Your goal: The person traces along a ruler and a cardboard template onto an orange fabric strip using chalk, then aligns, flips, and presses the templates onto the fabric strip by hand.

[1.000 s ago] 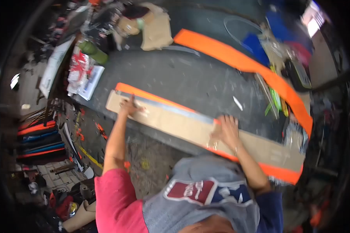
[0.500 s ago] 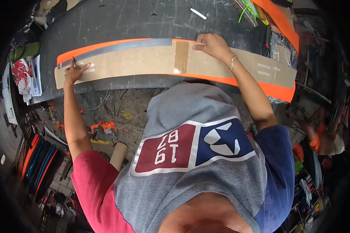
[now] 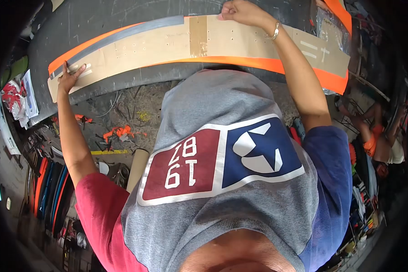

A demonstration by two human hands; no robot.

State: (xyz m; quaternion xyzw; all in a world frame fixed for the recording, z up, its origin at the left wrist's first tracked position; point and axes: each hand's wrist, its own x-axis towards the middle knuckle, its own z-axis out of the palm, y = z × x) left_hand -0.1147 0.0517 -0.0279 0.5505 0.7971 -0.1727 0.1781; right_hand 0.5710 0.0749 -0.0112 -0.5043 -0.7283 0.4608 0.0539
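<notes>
A long cardboard template (image 3: 154,43) with small holes, white marks and a brown tape band lies over an orange strip (image 3: 249,62) on a dark table. A grey strip (image 3: 136,32) runs along its far edge on the left. My left hand (image 3: 69,78) presses on the template's left end, fingers spread. At the far edge, right of the tape band, my right hand (image 3: 239,12) has its fingers pinched together; whatever lies between them is too small to make out.
The dark table (image 3: 95,20) holds plastic-wrapped material (image 3: 329,27) and another orange strip (image 3: 341,13) at right. Papers (image 3: 30,93) and a green roll (image 3: 16,71) sit at left. A seated person (image 3: 374,131) is at the right; scraps (image 3: 118,132) litter the floor.
The view has tilted down, so the table appears higher. My right hand has moved from lying flat on the template to its far edge, fingers now pinched. My left hand stays at the left end.
</notes>
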